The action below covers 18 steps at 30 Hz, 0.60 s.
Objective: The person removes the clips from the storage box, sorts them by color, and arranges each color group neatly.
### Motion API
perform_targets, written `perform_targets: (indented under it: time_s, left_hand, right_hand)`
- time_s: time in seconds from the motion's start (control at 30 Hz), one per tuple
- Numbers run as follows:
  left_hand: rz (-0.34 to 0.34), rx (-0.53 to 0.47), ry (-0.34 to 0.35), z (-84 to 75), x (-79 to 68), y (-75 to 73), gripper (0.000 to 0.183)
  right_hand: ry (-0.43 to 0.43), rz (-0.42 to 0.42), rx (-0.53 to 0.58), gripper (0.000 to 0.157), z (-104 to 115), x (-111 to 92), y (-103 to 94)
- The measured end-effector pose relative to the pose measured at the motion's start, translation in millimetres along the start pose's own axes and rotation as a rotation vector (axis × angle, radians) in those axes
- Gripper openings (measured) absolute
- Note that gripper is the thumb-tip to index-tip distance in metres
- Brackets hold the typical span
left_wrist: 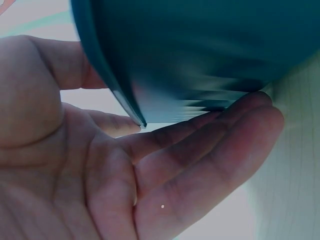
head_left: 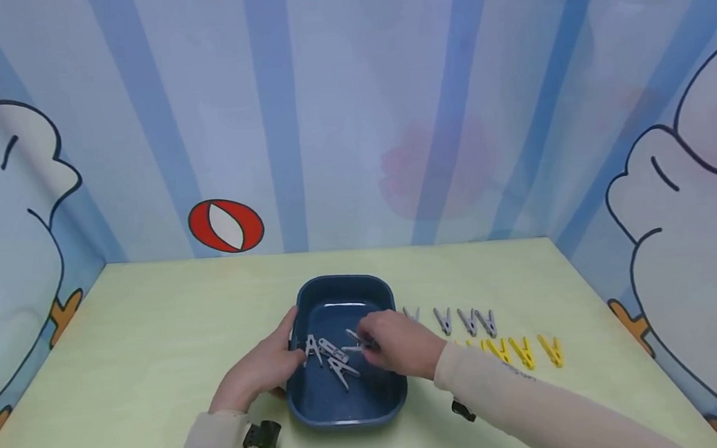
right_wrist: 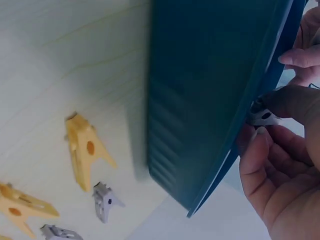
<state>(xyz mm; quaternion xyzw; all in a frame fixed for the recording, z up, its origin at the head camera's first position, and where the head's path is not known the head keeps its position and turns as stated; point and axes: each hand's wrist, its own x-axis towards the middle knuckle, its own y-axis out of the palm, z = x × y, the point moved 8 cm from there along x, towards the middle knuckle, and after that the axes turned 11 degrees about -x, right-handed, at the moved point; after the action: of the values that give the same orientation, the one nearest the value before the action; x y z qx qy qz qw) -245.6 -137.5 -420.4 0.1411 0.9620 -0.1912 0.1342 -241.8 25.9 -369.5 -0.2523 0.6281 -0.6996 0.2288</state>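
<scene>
A dark blue plastic basin [head_left: 349, 408] stands on the table in front of me. My left hand [head_left: 265, 366] grips its left side, the thumb over the rim and the fingers [left_wrist: 210, 165] along the outer wall. Over the basin's right half, my right hand [head_left: 404, 342] pinches a grey clothespin [right_wrist: 265, 117] between thumb and fingers. Several grey clothespins [head_left: 333, 351] lie loose on the basin floor. Part of the held clothespin is hidden by the fingers in the head view.
Right of the basin, a row of grey clothespins [head_left: 443, 321] lies on the pale table [head_left: 183, 312]. In front of it runs a row of yellow clothespins [head_left: 522, 353], partly behind my right sleeve. A blue striped backdrop [head_left: 338, 114] with cartoon figures rises at the back and sides.
</scene>
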Motion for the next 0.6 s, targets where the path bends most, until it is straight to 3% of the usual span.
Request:
perform_targets:
  time_s: [0.27,0.6]
  left_hand:
    - [0.008,-0.015,-0.005,2.2,2.7,2.2,0.076]
    - [-0.004,-0.007,-0.007,0.0,0.3,0.7,0.077]
  right_hand:
    - [0.052,-0.038,0.009,0.043,-14.3,-8.2,-9.9]
    - [0.183,-0.058,0.063,0.042,-37.4,-17.1,-23.8]
